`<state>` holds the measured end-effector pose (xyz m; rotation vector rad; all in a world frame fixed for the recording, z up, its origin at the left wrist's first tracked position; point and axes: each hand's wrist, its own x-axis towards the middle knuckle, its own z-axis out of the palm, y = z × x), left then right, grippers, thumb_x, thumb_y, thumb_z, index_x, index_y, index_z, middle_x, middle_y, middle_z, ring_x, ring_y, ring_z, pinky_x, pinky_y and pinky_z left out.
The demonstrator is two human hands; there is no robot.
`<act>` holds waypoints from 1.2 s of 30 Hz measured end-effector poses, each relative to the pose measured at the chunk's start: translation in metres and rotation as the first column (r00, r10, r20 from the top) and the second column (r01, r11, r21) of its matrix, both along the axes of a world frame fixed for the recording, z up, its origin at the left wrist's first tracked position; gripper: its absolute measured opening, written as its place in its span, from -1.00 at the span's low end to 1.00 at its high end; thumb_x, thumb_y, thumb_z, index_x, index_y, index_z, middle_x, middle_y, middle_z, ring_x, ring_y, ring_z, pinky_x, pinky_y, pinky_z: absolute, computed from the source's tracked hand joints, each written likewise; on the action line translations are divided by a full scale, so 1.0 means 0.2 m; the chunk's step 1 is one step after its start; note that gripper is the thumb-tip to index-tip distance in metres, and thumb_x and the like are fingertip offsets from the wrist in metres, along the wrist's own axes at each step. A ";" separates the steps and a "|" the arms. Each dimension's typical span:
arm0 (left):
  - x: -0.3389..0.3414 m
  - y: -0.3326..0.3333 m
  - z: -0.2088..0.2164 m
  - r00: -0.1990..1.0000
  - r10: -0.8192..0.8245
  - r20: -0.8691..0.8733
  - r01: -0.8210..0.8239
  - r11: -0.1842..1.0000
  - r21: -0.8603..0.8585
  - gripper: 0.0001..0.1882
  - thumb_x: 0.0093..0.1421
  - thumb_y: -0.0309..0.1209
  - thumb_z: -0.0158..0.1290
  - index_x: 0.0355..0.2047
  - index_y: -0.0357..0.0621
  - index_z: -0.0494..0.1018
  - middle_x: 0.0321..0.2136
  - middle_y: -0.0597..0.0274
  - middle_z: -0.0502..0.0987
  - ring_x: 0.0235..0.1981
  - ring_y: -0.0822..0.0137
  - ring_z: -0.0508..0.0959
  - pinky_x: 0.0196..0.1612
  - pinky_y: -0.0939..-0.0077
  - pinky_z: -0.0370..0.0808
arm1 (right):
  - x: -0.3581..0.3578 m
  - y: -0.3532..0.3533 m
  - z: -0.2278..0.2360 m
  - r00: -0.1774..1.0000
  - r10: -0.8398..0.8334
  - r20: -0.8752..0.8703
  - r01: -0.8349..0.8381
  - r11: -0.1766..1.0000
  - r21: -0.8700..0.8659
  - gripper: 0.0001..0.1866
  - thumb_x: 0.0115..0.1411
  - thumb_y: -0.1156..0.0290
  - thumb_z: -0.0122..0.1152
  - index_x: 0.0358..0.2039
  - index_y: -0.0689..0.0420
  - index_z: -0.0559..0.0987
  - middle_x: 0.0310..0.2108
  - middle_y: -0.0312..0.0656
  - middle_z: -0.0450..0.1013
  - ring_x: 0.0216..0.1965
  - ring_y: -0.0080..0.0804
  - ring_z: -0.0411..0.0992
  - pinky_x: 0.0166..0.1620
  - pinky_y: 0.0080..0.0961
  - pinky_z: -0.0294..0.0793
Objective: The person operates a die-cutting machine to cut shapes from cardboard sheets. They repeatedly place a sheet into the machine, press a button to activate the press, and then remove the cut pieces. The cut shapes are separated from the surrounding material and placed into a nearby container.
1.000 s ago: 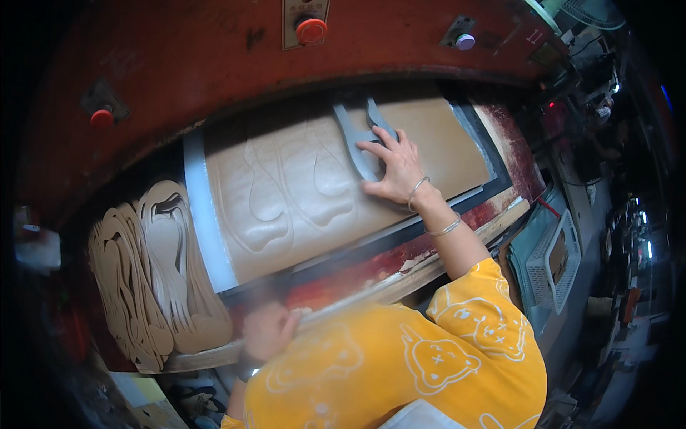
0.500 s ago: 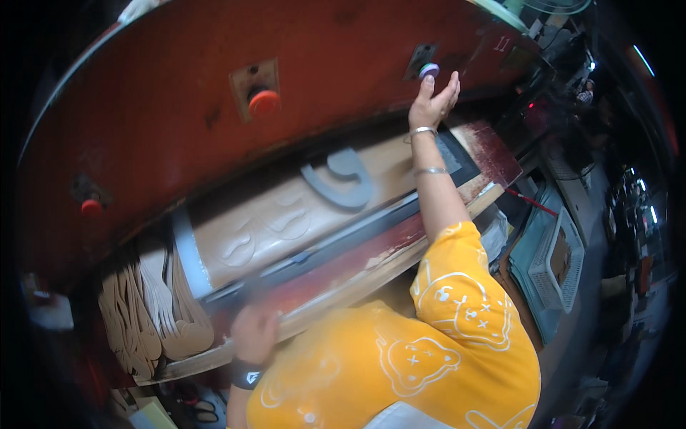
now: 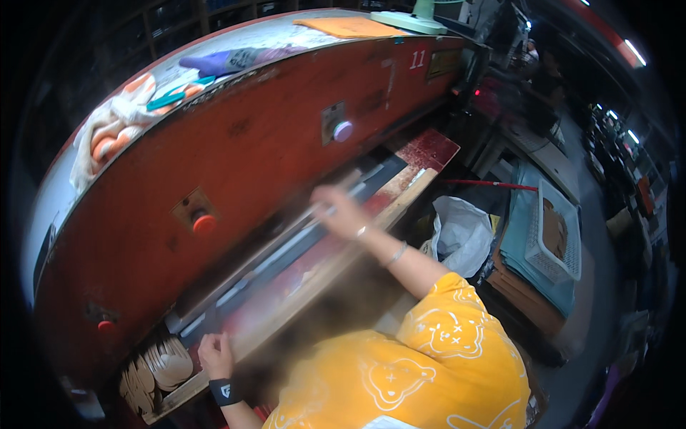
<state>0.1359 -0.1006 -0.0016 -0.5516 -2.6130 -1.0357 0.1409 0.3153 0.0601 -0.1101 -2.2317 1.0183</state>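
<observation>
My right hand [image 3: 340, 213], blurred by motion, hovers over the front of a cutting press bed, its fingers and thumb apart and nothing seen in them. My left hand [image 3: 216, 355], with a black wristband, is by the bed's wooden front edge [image 3: 264, 336] at its left end. Its fingers are curled in, and I see nothing in them. The wide red press beam [image 3: 264, 150] covers most of the bed. A lilac push button [image 3: 343, 131] and a red push button [image 3: 204, 224] stick out of its front. The sheet under the beam is mostly hidden.
Tan cut pieces [image 3: 153, 368] are stacked at the bed's left end. To the right are a white plastic bag [image 3: 461, 232], teal sheets [image 3: 525, 250] and a white basket [image 3: 556, 229]. Cloths [image 3: 118, 129] and an orange sheet [image 3: 350, 27] lie on top of the beam.
My right hand has left the lilac button and come down over the bed's front. My left hand has shifted slightly left. The view has turned, and the grey die and sheet are now hidden.
</observation>
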 end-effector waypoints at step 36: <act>0.28 -0.12 0.27 0.903 -0.305 0.303 0.273 0.951 0.142 -0.78 0.00 -0.43 0.13 -0.70 -0.26 0.42 -0.70 0.05 0.41 -0.63 0.08 0.43 -0.52 0.31 0.33 | -0.17 -0.49 0.15 0.765 -0.118 0.633 -0.156 0.920 0.360 0.06 -0.20 -0.18 0.32 0.28 -0.06 0.10 0.28 0.17 -0.08 0.24 0.36 -0.10 0.20 0.24 -0.10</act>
